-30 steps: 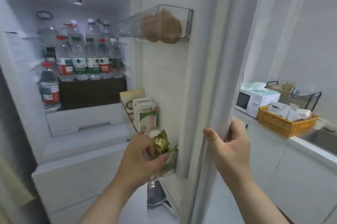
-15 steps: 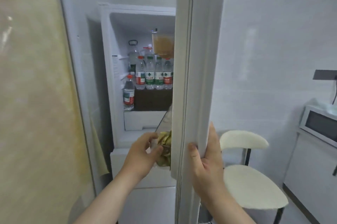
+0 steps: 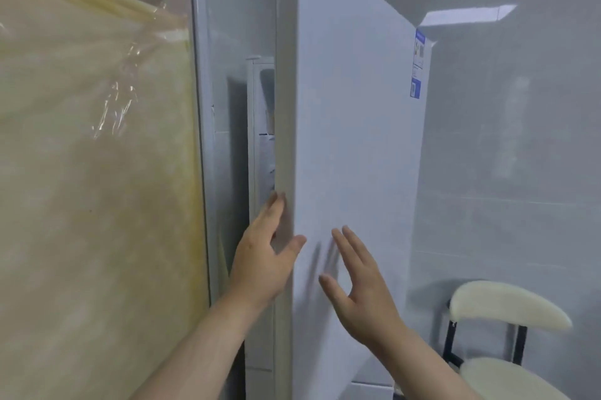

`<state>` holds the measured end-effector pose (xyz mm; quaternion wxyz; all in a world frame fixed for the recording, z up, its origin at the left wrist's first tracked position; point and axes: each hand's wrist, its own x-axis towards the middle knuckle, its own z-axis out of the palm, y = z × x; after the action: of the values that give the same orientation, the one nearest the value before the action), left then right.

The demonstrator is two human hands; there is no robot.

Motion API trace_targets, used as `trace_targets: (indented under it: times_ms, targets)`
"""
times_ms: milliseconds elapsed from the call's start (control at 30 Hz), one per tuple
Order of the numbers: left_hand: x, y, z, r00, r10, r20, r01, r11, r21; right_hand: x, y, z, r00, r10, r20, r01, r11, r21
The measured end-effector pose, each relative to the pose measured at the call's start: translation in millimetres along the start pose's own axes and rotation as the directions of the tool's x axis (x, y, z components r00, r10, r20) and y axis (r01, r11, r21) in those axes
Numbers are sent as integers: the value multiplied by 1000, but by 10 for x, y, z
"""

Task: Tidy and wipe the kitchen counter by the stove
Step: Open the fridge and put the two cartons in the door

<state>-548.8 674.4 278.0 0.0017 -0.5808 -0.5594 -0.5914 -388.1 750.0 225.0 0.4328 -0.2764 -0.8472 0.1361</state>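
The white fridge door [image 3: 351,123] stands almost closed, leaving a narrow gap [image 3: 265,139] where a strip of the interior shows. My left hand [image 3: 263,263] rests on the door's leading edge, fingers straight up along it and thumb on the front face. My right hand [image 3: 361,289] is open with spread fingers at the door's front, just right of the edge; whether it touches the door I cannot tell. Neither hand holds anything. The counter and the stove are out of view.
A tall beige panel wrapped in clear plastic film [image 3: 91,171] fills the left. A cream-cushioned chair with black legs [image 3: 507,305] stands at the lower right, close to the door. A blue label [image 3: 418,64] sits high on the door. Grey tiled wall behind.
The door has swung from wide open to nearly closed. My left hand let go of the gold-wrapped item in the door shelf and moved to the door edge. My right hand released the edge.
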Motion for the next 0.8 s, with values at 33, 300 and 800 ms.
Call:
trace_targets:
  times_ms: [33,300,800]
  targets:
    - [42,-84,-23,1000,-21,-16,21,1000,7,104,19,-32,1000,-5,1,5,1000,-1]
    - [524,-636,-211,996,-89,-19,91,967,237,919,128,115,999,-30,18,32,996,-82]
    - [1807,-2106,-73,983,-163,-87,184,904,386,2424,916,1094,998,-4,-55,-24,868,-496]
